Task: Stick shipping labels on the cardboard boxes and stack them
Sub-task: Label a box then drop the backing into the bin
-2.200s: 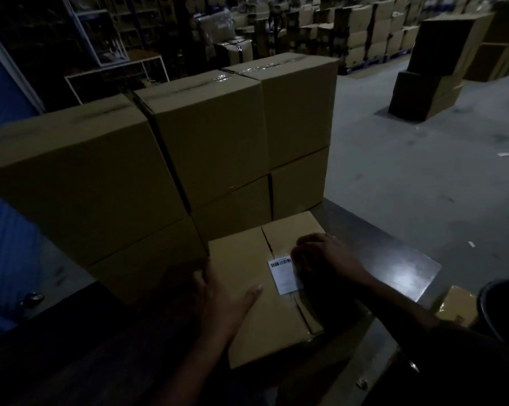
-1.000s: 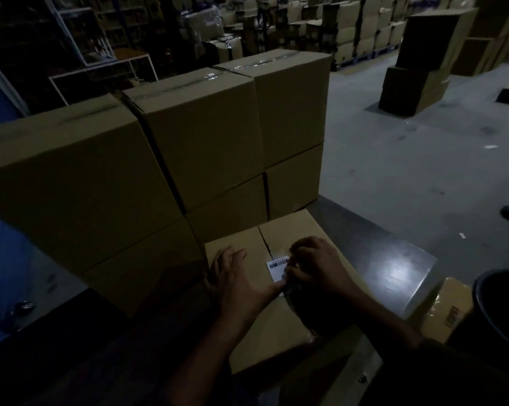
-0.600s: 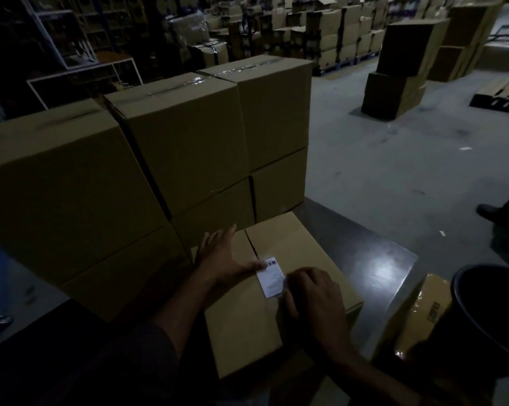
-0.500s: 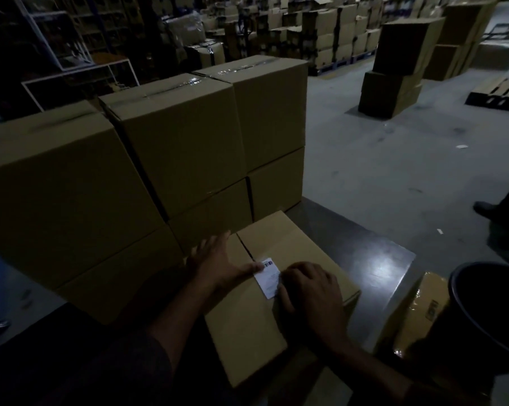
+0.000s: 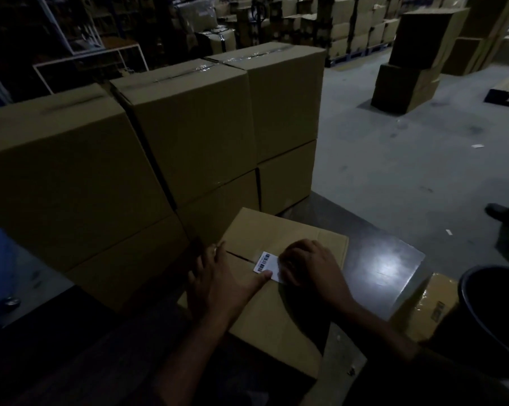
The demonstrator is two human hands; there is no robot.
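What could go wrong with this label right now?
1. The label lies across the open flap seam; pressing there may crease it or leave it bridging the gap.
2. The right hand covers its right end, so a lifted edge could go unseen.
3. The left hand pins only one corner; the label may end up skewed.

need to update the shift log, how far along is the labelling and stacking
Done: six sealed boxes stand stacked two high behind the work box; no labels show on their visible faces. In hand: the white barcode label lies on the box, left hand thumb on its edge, right hand pressing it. Left: finish pressing it flat, then stack this box.
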